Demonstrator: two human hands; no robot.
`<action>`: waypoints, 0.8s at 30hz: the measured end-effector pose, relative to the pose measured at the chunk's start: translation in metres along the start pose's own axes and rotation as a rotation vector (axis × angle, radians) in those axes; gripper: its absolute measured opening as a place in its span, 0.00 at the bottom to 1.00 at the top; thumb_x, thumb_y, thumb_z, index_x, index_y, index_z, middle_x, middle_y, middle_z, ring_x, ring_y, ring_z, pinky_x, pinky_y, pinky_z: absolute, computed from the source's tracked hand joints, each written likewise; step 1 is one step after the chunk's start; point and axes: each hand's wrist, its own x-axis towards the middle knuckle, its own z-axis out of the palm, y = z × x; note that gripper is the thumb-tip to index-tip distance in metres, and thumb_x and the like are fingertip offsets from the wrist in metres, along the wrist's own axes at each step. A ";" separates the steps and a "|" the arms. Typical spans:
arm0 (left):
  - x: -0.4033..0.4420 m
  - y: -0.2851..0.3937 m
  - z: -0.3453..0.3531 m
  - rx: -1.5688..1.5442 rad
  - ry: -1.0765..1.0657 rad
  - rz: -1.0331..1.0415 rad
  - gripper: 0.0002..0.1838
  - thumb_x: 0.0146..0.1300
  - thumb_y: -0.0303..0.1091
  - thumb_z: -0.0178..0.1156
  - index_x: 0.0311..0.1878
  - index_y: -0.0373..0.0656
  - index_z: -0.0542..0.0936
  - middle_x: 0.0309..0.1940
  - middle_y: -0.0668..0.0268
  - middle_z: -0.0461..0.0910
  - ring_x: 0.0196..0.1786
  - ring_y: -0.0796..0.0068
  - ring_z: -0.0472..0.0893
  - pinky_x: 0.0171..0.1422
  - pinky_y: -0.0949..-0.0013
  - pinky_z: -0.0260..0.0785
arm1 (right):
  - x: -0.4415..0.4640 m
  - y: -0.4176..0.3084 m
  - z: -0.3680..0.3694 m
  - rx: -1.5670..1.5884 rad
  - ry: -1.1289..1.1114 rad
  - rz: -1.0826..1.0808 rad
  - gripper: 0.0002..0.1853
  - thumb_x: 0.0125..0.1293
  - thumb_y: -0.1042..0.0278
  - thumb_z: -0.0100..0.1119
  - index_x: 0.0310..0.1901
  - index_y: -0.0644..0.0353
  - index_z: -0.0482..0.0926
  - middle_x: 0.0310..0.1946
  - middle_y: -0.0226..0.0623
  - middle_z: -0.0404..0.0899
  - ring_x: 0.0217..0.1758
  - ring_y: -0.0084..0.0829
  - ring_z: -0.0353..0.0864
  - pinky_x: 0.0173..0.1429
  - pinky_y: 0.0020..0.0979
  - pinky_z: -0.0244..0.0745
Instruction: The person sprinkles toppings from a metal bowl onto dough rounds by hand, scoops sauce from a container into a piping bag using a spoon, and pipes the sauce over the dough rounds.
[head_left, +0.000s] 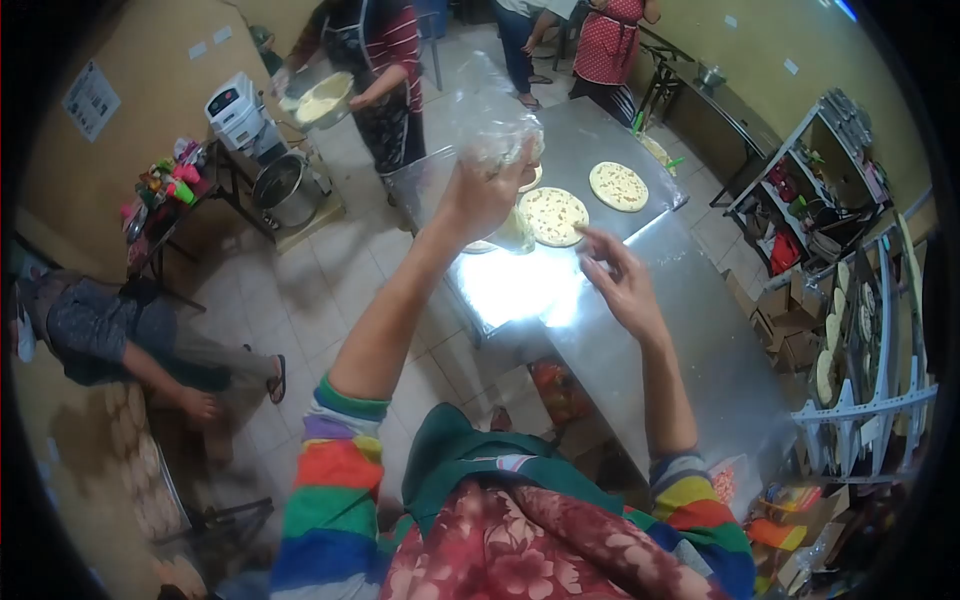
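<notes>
My left hand (485, 200) is raised over the metal table, its fingers closed around a clear plastic bag (497, 128). The crumpled top of the bag stands above the fist, and a pale, bulging part shows below it. Beside the bag lies a round flat dough base (553, 216) dotted with light brown bits. My right hand (622, 285) is at the near right edge of that base, fingers apart and holding nothing; whether a fingertip touches it I cannot tell. Another topped base (619, 187) lies farther right. More bases are partly hidden behind my left hand and the bag.
The metal table (650, 350) runs from the far end toward my right side. At the back left a person holds a bowl (325, 101) near a white mixer (240, 110). A rack (865, 405) with flat rounds stands at right. Another person (110, 330) bends over at left.
</notes>
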 end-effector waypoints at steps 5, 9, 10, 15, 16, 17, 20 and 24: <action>0.081 -0.067 0.031 0.098 -0.110 0.320 0.19 0.62 0.22 0.55 0.58 0.34 0.75 0.42 0.51 0.79 0.40 0.58 0.82 0.46 0.65 0.75 | 0.111 0.002 0.014 0.094 -0.141 -0.105 0.36 0.61 0.56 0.67 0.68 0.59 0.63 0.55 0.42 0.75 0.58 0.32 0.73 0.62 0.36 0.69; 0.137 -0.099 0.062 0.063 -0.411 0.332 0.19 0.61 0.27 0.57 0.57 0.43 0.77 0.53 0.50 0.77 0.50 0.54 0.80 0.55 0.62 0.73 | 0.178 0.006 0.013 0.020 -0.235 0.215 0.40 0.53 0.64 0.74 0.65 0.63 0.62 0.61 0.43 0.69 0.64 0.34 0.68 0.67 0.37 0.64; 0.153 -0.108 0.072 0.021 -0.459 0.361 0.19 0.61 0.29 0.58 0.57 0.43 0.77 0.53 0.50 0.77 0.51 0.54 0.80 0.55 0.62 0.72 | 0.194 0.028 0.018 0.051 -0.108 -0.038 0.40 0.53 0.67 0.73 0.65 0.63 0.62 0.62 0.43 0.68 0.65 0.33 0.68 0.68 0.36 0.63; 0.199 -0.153 0.138 -0.193 -0.689 0.425 0.18 0.62 0.34 0.60 0.55 0.43 0.79 0.56 0.50 0.76 0.53 0.55 0.79 0.56 0.62 0.72 | 0.248 0.111 0.024 0.193 0.141 -0.015 0.37 0.51 0.74 0.69 0.64 0.61 0.64 0.61 0.41 0.68 0.63 0.31 0.68 0.65 0.33 0.66; 0.202 -0.161 0.147 -0.258 -0.698 0.407 0.16 0.61 0.35 0.59 0.52 0.43 0.79 0.51 0.50 0.77 0.50 0.54 0.79 0.54 0.61 0.72 | 0.254 0.119 0.026 0.222 0.186 -0.025 0.35 0.52 0.74 0.68 0.63 0.61 0.65 0.60 0.41 0.69 0.62 0.31 0.69 0.64 0.32 0.67; 0.205 -0.168 0.152 -0.324 -0.707 0.390 0.14 0.61 0.35 0.59 0.48 0.42 0.79 0.47 0.50 0.77 0.47 0.53 0.80 0.53 0.59 0.72 | 0.258 0.123 0.027 0.248 0.233 -0.028 0.34 0.53 0.74 0.68 0.62 0.61 0.66 0.59 0.41 0.70 0.61 0.30 0.70 0.63 0.32 0.68; 0.209 -0.176 0.184 -0.576 -0.654 0.306 0.14 0.61 0.38 0.60 0.47 0.41 0.79 0.45 0.50 0.78 0.48 0.52 0.79 0.52 0.58 0.72 | 0.266 0.134 0.020 0.300 0.378 0.083 0.28 0.61 0.70 0.62 0.62 0.62 0.65 0.51 0.38 0.74 0.55 0.28 0.74 0.60 0.31 0.70; 0.232 -0.178 0.187 -0.821 -0.505 0.286 0.10 0.60 0.35 0.59 0.40 0.39 0.78 0.37 0.49 0.81 0.43 0.48 0.81 0.48 0.54 0.72 | 0.272 0.164 0.001 -0.176 0.573 0.002 0.24 0.64 0.69 0.61 0.59 0.64 0.68 0.50 0.39 0.76 0.50 0.27 0.78 0.55 0.30 0.73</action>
